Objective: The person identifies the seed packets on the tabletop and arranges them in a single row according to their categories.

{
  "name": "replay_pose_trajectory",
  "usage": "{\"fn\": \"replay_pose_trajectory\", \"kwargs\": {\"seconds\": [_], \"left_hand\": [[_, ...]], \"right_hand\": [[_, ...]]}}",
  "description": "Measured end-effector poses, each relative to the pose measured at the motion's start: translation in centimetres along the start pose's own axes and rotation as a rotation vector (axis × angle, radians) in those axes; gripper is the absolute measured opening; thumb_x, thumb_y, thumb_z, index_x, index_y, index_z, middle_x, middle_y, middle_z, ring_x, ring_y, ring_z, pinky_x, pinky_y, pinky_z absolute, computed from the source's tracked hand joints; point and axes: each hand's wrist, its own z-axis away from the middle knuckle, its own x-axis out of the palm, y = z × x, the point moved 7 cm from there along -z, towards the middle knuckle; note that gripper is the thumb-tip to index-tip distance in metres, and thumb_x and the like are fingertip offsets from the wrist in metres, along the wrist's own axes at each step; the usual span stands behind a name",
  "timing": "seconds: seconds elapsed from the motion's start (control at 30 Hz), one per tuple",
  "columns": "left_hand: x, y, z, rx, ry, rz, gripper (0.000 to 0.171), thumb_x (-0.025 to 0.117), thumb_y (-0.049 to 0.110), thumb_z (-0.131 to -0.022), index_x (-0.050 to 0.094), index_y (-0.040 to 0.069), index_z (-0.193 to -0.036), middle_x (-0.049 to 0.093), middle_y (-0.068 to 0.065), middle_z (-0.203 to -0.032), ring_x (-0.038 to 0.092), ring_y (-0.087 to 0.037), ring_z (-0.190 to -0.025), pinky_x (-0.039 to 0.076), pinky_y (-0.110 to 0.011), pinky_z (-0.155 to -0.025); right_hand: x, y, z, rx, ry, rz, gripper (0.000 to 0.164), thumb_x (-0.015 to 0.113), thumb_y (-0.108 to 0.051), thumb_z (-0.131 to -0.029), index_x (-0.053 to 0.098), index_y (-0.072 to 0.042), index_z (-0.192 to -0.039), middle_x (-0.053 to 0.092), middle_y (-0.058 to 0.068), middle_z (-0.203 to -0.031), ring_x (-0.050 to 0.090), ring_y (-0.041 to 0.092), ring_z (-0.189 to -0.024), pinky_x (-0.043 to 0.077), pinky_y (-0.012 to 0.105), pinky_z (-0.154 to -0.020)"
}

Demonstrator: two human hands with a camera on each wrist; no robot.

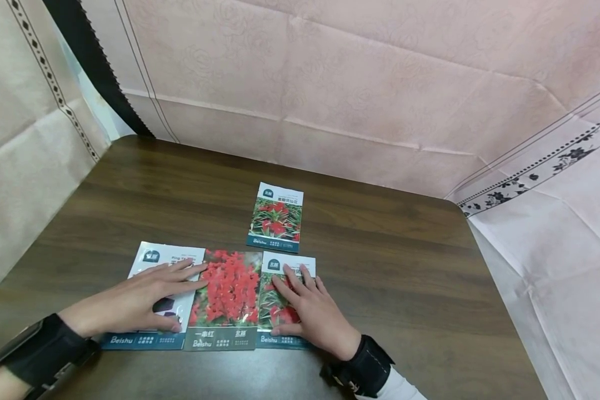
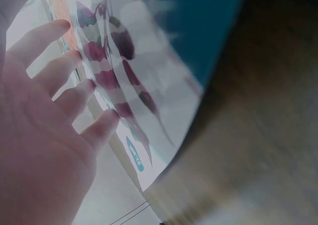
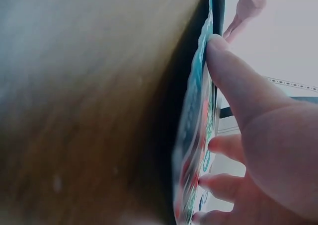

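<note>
Three seed packets lie side by side near the table's front. My left hand (image 1: 152,294) rests with fingers spread on the left one, a white seed packet with purple pictures (image 2: 112,71); its fingertips reach the edge of the middle packet. That middle seed packet (image 1: 230,289) shows dense red flowers and a grey-green bottom band. On the right-hand seed packet (image 1: 287,262), with red flowers among green leaves, lies my right hand (image 1: 315,311), fingers spread and thumb near the blue bottom band. In the right wrist view the thumb (image 3: 243,76) touches the packet's edge.
Behind the row lies another seed packet (image 1: 275,216) with red flowers, turned slightly. They all lie on a dark wooden table (image 1: 405,278). Pale patterned cloth (image 1: 330,83) hangs along the table's far edge, with more cloth at both sides.
</note>
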Motion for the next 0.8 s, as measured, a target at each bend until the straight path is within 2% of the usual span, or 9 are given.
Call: {"fn": "replay_pose_trajectory", "kwargs": {"seconds": [0.3,0.47,0.63,0.8], "left_hand": [[-0.6,-0.2,0.6,0.001,0.035,-0.018,0.081,0.066,0.069,-0.073,0.048,0.032,-0.143,0.038,0.001,-0.155,0.029,-0.04,-0.144,0.031,-0.071,-0.103],[-0.4,-0.4,0.6,-0.005,0.02,0.011,0.075,0.07,0.063,-0.074,0.051,0.034,-0.14,0.038,0.002,-0.156,0.026,-0.039,-0.145,0.028,-0.07,-0.105],[-0.2,-0.1,0.4,0.015,-0.01,0.052,0.07,0.071,0.059,-0.076,0.052,0.034,-0.138,0.037,0.0,-0.156,0.024,-0.041,-0.145,0.023,-0.072,-0.106],[-0.1,0.1,0.3,0.007,-0.015,0.046,0.071,0.073,0.057,-0.076,0.051,0.034,-0.139,0.036,0.001,-0.156,0.024,-0.041,-0.145,0.023,-0.072,-0.106]], "right_hand": [[0.3,-0.3,-0.3,-0.007,-0.021,-0.015,0.091,0.062,-0.067,-0.079,0.024,-0.031,-0.153,0.014,0.002,-0.164,0.009,0.037,-0.151,0.02,0.061,-0.117],[0.0,0.6,-0.5,-0.005,-0.028,-0.025,0.092,0.064,-0.065,-0.078,0.025,-0.031,-0.153,0.013,0.0,-0.164,0.008,0.035,-0.151,0.018,0.06,-0.118],[-0.3,1.2,-0.6,-0.053,-0.048,-0.052,0.094,0.068,-0.062,-0.077,0.023,-0.033,-0.154,0.011,-0.001,-0.164,0.005,0.033,-0.152,0.016,0.06,-0.119],[-0.3,1.4,-0.4,-0.052,-0.043,-0.049,0.094,0.067,-0.064,-0.076,0.023,-0.033,-0.153,0.012,0.0,-0.164,0.007,0.035,-0.151,0.017,0.06,-0.118]]}}
